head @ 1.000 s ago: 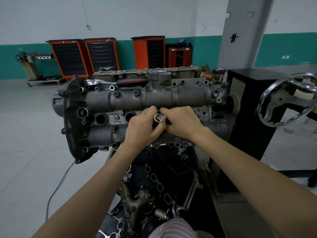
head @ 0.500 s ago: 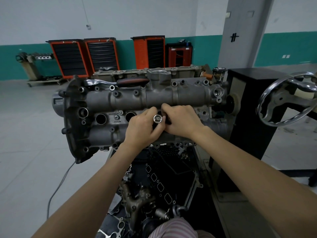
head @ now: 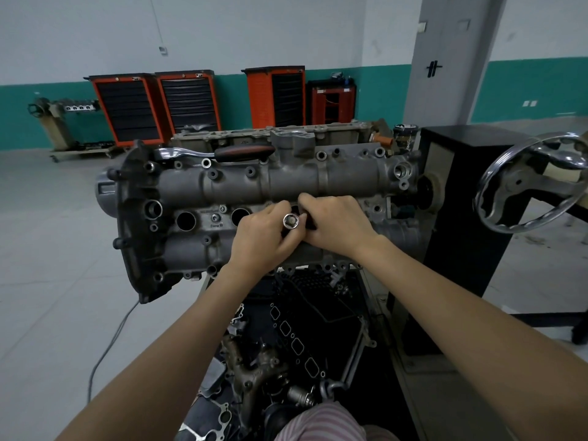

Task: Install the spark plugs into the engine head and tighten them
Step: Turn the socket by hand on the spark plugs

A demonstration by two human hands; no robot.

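Workshop engine head (head: 286, 183): socket (head: 290, 221) between fingers (head: 281, 209)

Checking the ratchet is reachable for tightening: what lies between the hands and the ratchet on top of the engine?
Nothing visible. The ratchet lies in the open along the engine head's top edge, above the left hand and right hand, which hold the socket.

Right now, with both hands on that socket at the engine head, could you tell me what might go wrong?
1. The socket is turned by left hand and right hand fingers alone; tilted, the plug could cross-thread.
2. The ratchet lies loose atop the engine head and might slide off.
3. Two plug wells stand open to debris.
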